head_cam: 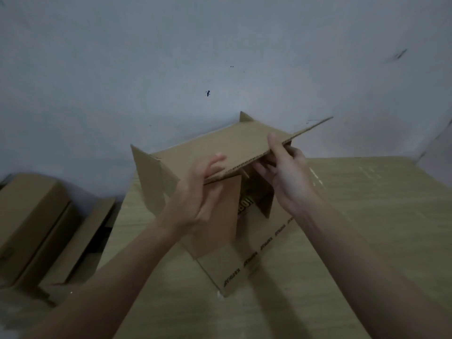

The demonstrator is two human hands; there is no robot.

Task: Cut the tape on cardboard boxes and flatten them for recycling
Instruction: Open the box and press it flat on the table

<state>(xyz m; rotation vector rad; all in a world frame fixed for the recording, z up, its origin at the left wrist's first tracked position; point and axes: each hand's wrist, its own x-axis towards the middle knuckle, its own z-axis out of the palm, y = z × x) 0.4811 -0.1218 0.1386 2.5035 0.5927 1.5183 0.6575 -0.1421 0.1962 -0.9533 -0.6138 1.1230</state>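
A brown cardboard box (220, 148) lies on its side on the wooden table (367, 228), its open end toward me and its flaps spread. Its top flap (247, 143) juts out level toward me. My left hand (198, 189) pinches the near left edge of that flap, thumb below and fingers above. My right hand (286, 172) grips the flap's right part, thumb on top and fingers underneath. The bottom flap (244, 260), with printed tape on it, lies flat on the table. No cutting tool is in view.
Several more cardboard boxes (34, 221) sit stacked low at the left, beside the table. A grey wall (220, 57) stands right behind the box. The table stretches out to the right and toward me.
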